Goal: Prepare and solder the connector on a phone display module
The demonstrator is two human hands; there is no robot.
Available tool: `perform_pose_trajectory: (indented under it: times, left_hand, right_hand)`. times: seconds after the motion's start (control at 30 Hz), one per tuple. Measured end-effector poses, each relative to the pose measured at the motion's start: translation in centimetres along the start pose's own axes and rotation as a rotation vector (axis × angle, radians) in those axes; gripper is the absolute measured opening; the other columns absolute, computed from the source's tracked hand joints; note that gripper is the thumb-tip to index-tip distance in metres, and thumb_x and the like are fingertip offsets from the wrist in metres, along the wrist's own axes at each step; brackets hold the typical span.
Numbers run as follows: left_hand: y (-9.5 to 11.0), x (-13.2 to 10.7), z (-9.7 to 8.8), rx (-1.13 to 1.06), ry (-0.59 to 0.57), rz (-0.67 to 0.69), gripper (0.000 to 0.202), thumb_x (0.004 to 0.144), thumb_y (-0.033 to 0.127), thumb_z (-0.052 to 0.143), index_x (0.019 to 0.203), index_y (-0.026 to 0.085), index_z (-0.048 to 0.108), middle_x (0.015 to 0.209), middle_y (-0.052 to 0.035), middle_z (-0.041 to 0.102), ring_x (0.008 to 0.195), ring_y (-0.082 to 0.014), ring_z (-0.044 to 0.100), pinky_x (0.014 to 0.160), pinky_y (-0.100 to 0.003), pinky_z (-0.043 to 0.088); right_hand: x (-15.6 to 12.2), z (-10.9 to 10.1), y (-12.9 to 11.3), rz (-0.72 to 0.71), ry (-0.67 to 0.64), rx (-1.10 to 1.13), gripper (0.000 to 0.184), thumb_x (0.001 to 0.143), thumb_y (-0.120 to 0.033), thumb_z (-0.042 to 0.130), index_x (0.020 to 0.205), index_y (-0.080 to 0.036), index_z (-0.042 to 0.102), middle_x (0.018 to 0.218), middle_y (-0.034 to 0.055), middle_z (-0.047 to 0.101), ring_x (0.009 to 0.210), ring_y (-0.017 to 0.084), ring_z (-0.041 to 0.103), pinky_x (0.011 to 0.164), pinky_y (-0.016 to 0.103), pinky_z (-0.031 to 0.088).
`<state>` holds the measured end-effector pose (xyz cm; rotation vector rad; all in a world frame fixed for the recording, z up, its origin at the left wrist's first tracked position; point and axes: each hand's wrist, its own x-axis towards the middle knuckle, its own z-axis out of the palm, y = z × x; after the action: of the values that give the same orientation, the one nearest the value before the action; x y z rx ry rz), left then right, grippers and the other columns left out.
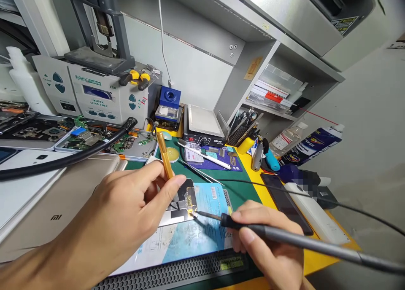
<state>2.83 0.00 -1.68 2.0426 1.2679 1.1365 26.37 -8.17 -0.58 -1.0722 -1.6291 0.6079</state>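
My left hand (131, 205) is closed around a slim golden-handled tool (163, 151), held nearly upright. Its lower end comes down over a black and silver phone part (186, 193), partly covered by my fingers. My right hand (270, 239) grips a dark soldering iron (303, 240) like a pen. The iron's tip reaches the small gold-coloured area at the phone part's right edge; whether it touches cannot be made out. Beneath the part lies a blue and white printed sheet (190, 243), resting on a perforated grey plate (164, 275).
Tweezers (199, 172) and a white brush (209, 156) lie behind the phone part. A hot-air station (98, 96) stands back left, its black hose (79, 152) crossing the left side. Phones (57, 214) lie left. Spray can (316, 144) and dark phone (281, 197) are right. A cable (272, 186) crosses there.
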Motion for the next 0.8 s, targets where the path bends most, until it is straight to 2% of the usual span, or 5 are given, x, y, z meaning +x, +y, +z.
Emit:
perform_pose_trajectory:
  times: [0.07,0.17,0.3,0.53,0.8]
  left_hand:
    - [-0.17,-0.03,0.09,0.064,-0.004,0.031,0.028,0.09,0.053,0.057,0.078,0.029,0.061,0.054,0.0076,0.059,0.042,-0.0123,0.049,0.042,-0.027,0.035]
    - [-0.23,-0.03,0.2,0.087,0.019,0.044,0.027,0.091,0.052,0.056,0.077,0.029,0.06,0.051,0.0084,0.057,0.04,-0.0121,0.048,0.04,-0.026,0.036]
    - [0.0,0.0,0.15,0.113,0.044,0.069,0.025,0.092,0.05,0.055,0.079,0.029,0.06,0.045,0.0101,0.051,0.036,-0.0109,0.044,0.038,-0.025,0.034]
    - [0.08,0.22,-0.03,0.13,0.028,0.09,0.023,0.094,0.047,0.055,0.083,0.028,0.061,0.047,0.0104,0.056,0.036,-0.0098,0.046,0.037,-0.023,0.036]
    - [-0.01,0.17,0.33,0.095,0.053,0.078,0.024,0.093,0.05,0.055,0.084,0.03,0.063,0.046,0.0105,0.054,0.035,-0.0105,0.046,0.037,-0.025,0.035]
  right_hand:
    - [0.0,0.29,-0.37,-0.117,0.015,-0.107,0.033,0.077,-0.005,0.062,0.101,-0.023,0.075,0.069,0.004,0.071,0.058,0.018,0.067,0.053,0.028,0.054]
    - [-0.03,0.47,-0.6,-0.18,0.005,-0.212,0.035,0.073,-0.004,0.062,0.099,-0.024,0.075,0.075,0.004,0.074,0.061,0.018,0.07,0.057,0.028,0.055]
    - [-0.33,0.42,-0.38,-0.182,-0.003,-0.29,0.035,0.072,-0.006,0.065,0.099,-0.025,0.074,0.078,0.0041,0.075,0.064,0.02,0.072,0.059,0.03,0.056]
    - [-0.47,0.41,-0.4,-0.186,-0.046,-0.289,0.039,0.072,-0.006,0.066,0.104,-0.026,0.073,0.077,0.0039,0.075,0.062,0.021,0.071,0.056,0.03,0.055]
    - [-0.57,0.94,-0.36,-0.198,0.015,-0.311,0.034,0.073,-0.007,0.066,0.099,-0.027,0.073,0.077,0.0036,0.076,0.062,0.021,0.072,0.056,0.03,0.056]
